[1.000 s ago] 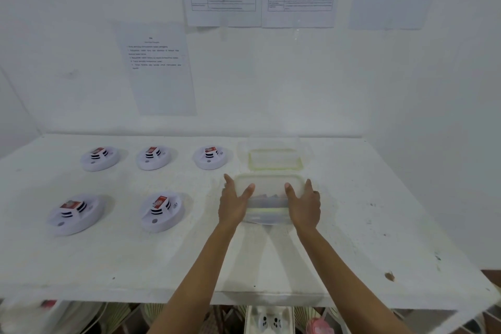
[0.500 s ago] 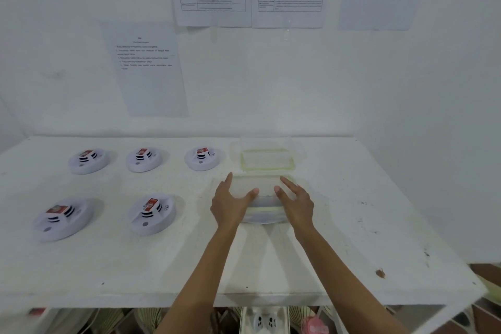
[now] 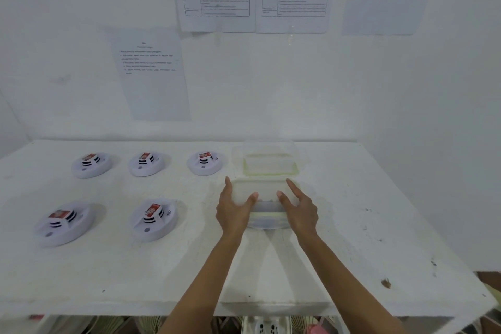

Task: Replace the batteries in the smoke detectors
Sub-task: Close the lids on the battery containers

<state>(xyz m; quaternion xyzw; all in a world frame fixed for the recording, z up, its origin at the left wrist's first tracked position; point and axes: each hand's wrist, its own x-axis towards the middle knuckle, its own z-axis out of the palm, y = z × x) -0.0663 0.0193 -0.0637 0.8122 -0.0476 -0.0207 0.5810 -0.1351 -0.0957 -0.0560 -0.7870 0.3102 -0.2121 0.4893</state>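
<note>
1. Five smoke detectors, all white round discs, lie flat on the left half of the table (image 3: 352, 238), none touching.
2. Back row of three: back-left detector (image 3: 90, 167), back-middle detector (image 3: 146, 165), back-right detector (image 3: 206, 164).
3. Front row of two: front-left detector (image 3: 63, 225), front-right detector (image 3: 154, 222).
4. Each has a red-and-white battery (image 3: 152, 210) lying tilted on its raised hub, with black slots just below it.
5. Near tub (image 3: 267, 209) is clear plastic and sits right of the front row. Its contents are blurred. The left hand (image 3: 233, 213) and right hand (image 3: 301, 210) flank it, thumbs on top.
6. Far tub (image 3: 271, 164) is clear with a yellow-green rim. It sits just behind the near tub, beside the back-right detector.
</note>
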